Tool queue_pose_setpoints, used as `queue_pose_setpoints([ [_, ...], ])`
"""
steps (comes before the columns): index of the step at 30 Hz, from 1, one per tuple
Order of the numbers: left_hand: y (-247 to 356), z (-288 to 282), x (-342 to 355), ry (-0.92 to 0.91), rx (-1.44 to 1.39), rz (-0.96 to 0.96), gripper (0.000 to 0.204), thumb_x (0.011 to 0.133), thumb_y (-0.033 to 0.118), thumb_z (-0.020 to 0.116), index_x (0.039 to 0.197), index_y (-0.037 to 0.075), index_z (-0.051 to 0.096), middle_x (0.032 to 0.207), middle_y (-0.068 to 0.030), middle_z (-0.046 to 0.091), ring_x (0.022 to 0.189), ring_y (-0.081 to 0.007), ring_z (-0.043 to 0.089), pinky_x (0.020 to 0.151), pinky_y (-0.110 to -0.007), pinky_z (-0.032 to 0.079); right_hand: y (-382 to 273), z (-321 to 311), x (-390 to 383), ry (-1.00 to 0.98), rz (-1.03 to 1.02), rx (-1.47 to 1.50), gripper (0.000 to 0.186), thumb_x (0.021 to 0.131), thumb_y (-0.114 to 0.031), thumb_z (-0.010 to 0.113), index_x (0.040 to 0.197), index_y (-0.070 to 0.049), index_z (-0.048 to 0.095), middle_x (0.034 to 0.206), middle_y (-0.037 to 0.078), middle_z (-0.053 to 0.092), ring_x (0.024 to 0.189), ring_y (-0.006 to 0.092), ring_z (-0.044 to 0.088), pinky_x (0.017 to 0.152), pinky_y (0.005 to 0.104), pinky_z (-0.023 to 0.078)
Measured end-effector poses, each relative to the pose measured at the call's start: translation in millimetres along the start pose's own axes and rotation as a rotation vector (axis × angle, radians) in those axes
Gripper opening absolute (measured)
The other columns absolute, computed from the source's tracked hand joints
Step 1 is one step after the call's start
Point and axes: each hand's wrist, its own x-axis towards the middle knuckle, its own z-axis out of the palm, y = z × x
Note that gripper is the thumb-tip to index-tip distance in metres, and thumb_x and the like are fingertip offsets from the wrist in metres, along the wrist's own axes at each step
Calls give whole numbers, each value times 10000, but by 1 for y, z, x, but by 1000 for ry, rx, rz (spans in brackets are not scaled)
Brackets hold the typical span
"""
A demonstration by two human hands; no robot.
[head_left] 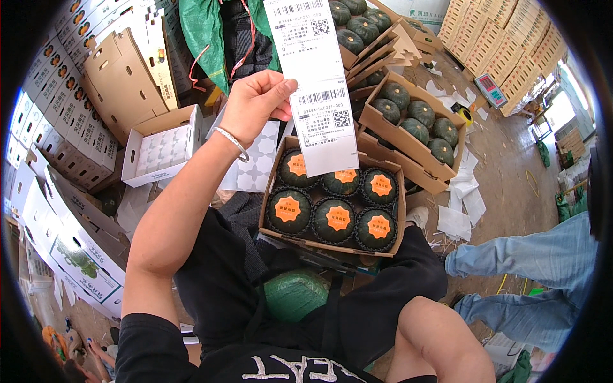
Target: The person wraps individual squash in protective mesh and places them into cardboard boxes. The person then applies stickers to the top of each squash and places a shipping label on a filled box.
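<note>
Left hand (254, 102) is raised above the lap, its grip pinching a long strip of white printed labels (314, 83) at the strip's left edge. The strip hangs over an open cardboard box (274, 172) holding six dark green squashes (334, 219) with orange stickers. Right hand is out of sight; its grip cannot be told.

The label strip (314, 83) runs off the top edge and covers part of two squashes in the cardboard box (332, 241) below. The right hand is out of sight beneath that box.
</note>
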Motion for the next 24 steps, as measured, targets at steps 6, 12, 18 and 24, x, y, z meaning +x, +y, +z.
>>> queue_pose_setpoints([
  [6,0,0,0,-5,8,-3,168,872,181,605,791,35,586,697,-29,616,561,-57,568,536,-180,489,1,0,1,9,-65,-8,249,814,-33,498,1052,26,536,924,135,577,844,199,526,748,259,408],
  [12,1,1,-1,5,10,-7,166,874,179,603,786,40,584,697,-30,617,560,-58,570,531,-181,490,2,0,1,18,-130,-15,251,809,-28,501,1051,26,536,923,136,577,844,200,525,748,257,406],
  [18,0,-1,0,-9,1,-15,158,870,139,601,846,-17,594,720,-46,622,580,-73,583,533,-189,504,3,-1,2,27,-194,-24,253,804,-23,503,1050,27,535,922,137,577,844,201,524,749,256,404],
  [24,-1,-2,1,-8,-13,-11,160,876,141,590,848,-17,593,718,-45,620,579,-72,581,532,-191,504,3,0,3,36,-258,-33,255,799,-17,506,1048,28,535,921,138,576,844,202,523,749,255,402],
])
